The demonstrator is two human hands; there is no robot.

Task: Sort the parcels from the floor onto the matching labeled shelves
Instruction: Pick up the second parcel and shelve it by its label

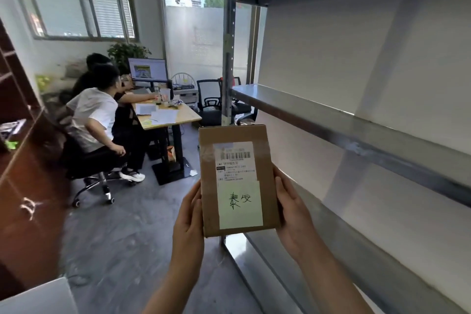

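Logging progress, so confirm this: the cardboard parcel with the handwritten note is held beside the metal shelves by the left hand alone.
Wrong on the hands: the head view shows the left hand and the right hand both gripping the cardboard parcel, beside the metal shelves.

Mottled grey floor [122, 250]. Windows with slatted blinds [84, 0] on the left wall, daylight strong; frosted glass panel [193, 41] beyond. Light wooden worktop [190, 114] carries a lit monitor [147, 69] (two people [94, 115] seated there). Dark brown wooden cabinet [28, 186] at left. Black mesh chair [210, 100] near the glass.

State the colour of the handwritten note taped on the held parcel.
Pale green note on the parcel; head view.
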